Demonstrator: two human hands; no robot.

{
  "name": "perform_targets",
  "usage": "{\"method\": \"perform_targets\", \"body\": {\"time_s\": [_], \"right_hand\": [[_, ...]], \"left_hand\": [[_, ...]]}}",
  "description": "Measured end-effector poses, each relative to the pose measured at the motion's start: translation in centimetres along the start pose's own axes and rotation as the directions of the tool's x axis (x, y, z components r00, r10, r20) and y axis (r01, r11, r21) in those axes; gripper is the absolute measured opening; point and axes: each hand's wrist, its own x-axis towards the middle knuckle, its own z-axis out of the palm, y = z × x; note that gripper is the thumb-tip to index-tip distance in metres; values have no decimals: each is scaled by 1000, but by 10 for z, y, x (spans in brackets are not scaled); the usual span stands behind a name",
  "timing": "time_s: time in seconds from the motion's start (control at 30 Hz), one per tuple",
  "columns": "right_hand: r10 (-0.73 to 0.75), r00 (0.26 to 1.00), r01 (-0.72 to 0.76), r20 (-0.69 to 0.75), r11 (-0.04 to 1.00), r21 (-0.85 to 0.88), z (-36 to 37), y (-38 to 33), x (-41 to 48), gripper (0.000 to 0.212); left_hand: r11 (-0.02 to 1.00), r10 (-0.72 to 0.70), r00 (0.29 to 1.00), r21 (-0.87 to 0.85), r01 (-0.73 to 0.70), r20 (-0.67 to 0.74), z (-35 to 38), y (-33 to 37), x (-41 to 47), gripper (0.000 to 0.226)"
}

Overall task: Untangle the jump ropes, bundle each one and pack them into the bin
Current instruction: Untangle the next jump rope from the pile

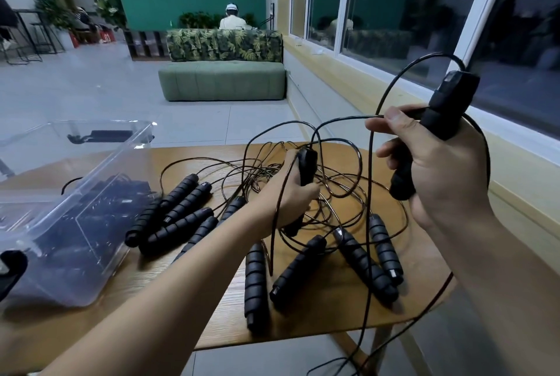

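I see the tangled jump ropes (pixel 318 194) piled mid-frame on the wooden table (pixel 424 294). My left hand (pixel 291 194) clenches a black handle (pixel 306 166) over the tangle; my right hand (pixel 433 163), raised at right, grasps a second handle (pixel 445 112). The clear bin (pixel 100 169) sits at left

We see thin black jump-rope cords (pixel 303 181) tangled on the desk (pixel 333 318), ribbed black foam handles (pixel 181 212) fanned around them, one handle (pixel 306 166) in our left hand (pixel 291 197), another raised in our right hand (pixel 439 169), clear plastic bin (pixel 91 160) at left, dark ropes (pixel 75 224) inside.
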Motion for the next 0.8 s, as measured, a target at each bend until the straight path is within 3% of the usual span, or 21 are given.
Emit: {"method": "perform_targets", "body": {"time_s": [0.13, 0.2, 0.33, 0.43, 0.6, 0.8], "right_hand": [[-2, 1000, 2, -3, 1000, 0, -1, 1, 1, 14], [-6, 1000, 6, -2, 1000, 0, -1, 2, 1, 16], [-12, 1000, 12, -14, 1000, -3, 0, 3, 2, 22], [-12, 1000, 12, -25, 1000, 3, -2, 2, 3, 21], [-5, 1000, 5, -20, 1000, 10, -2, 3, 2, 24], [-5, 1000, 5, -4, 1000, 12, 0, 3, 2, 23]], "left_hand": [[998, 43, 996, -38, -40, 82, -10, -9, -4, 60], [999, 15, 1000, -52, -14, 27, -11, -12, -4, 77], [993, 51, 986, 117, -32, -157, -8, -12, 0, 98], [990, 79, 982, 132, -57, -170, -7, -7, -4, 117], [885, 133, 961, 465, -6, -241, -5, -4, -5, 69], [892, 130, 982, 448, -56, -135, -2, -15, 0, 52]]}}
